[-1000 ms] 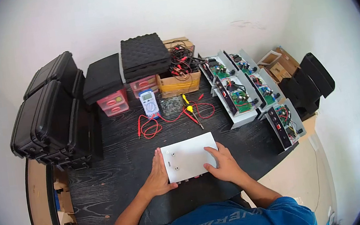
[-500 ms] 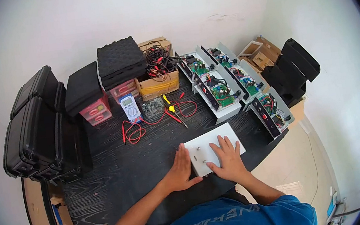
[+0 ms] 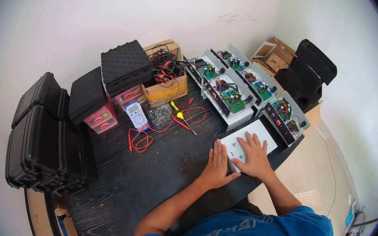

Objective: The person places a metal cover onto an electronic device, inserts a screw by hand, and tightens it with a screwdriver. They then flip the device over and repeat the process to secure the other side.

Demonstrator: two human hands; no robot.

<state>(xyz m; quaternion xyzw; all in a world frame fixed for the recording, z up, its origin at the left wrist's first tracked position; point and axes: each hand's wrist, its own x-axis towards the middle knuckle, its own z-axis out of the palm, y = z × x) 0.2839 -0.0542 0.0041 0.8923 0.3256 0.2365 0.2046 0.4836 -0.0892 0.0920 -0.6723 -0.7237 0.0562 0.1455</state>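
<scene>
A white metal panel [image 3: 263,138] with small round fittings lies on the black table, near its front right edge. Against the panel's left side rests my left hand [image 3: 215,169], fingers stretched out and thumb apart. My right hand [image 3: 254,158] lies flat on top of the panel with its fingers spread. Just behind the panel stand open grey housings [image 3: 239,120] with green circuit boards and wires. To its right is another open unit [image 3: 285,118] with a black front face and a red switch.
Black hard cases [image 3: 36,146] are stacked at the left. Along the back are a multimeter [image 3: 137,117] with red leads, a yellow screwdriver [image 3: 179,115], black foam [image 3: 126,64], red drawers [image 3: 103,120] and a cardboard box of cables [image 3: 166,90]. Brown crumbs lie mid-table.
Both hands and the white panel have moved right across the table, closer to the open units. Brown crumbs now show where the panel's left side was.
</scene>
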